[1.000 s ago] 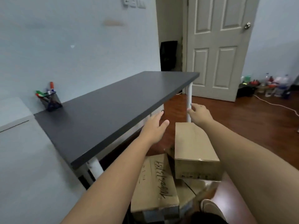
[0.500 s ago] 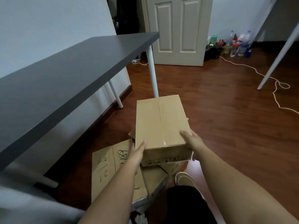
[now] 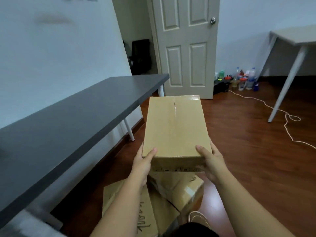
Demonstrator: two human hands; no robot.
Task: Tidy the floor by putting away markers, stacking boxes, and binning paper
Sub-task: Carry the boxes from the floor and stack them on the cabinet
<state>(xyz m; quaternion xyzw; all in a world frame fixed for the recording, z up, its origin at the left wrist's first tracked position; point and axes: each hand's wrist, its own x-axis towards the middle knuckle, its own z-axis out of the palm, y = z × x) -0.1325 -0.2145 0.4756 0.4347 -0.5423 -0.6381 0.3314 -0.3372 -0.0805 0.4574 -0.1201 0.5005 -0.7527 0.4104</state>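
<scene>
A taped brown cardboard box point(image 3: 174, 127) is held up in front of me, long side pointing away. My left hand point(image 3: 145, 161) grips its near left corner and my right hand point(image 3: 211, 161) grips its near right corner, thumbs on top. Below it on the wooden floor lie other cardboard boxes: a flat one with handwriting point(image 3: 131, 211) at lower left and another point(image 3: 181, 190) directly under the held box. No markers or paper show in this view.
A dark grey table point(image 3: 73, 120) with white legs runs along the left wall. A closed white door point(image 3: 186, 47) is ahead. Bottles point(image 3: 244, 79) crowd the far floor, a cord point(image 3: 289, 120) trails right, and a white table point(image 3: 294, 36) stands at right.
My hands moved from the box's far end to its near corners and gripped it. The box has risen off the pile, and my view has tilted up toward the door.
</scene>
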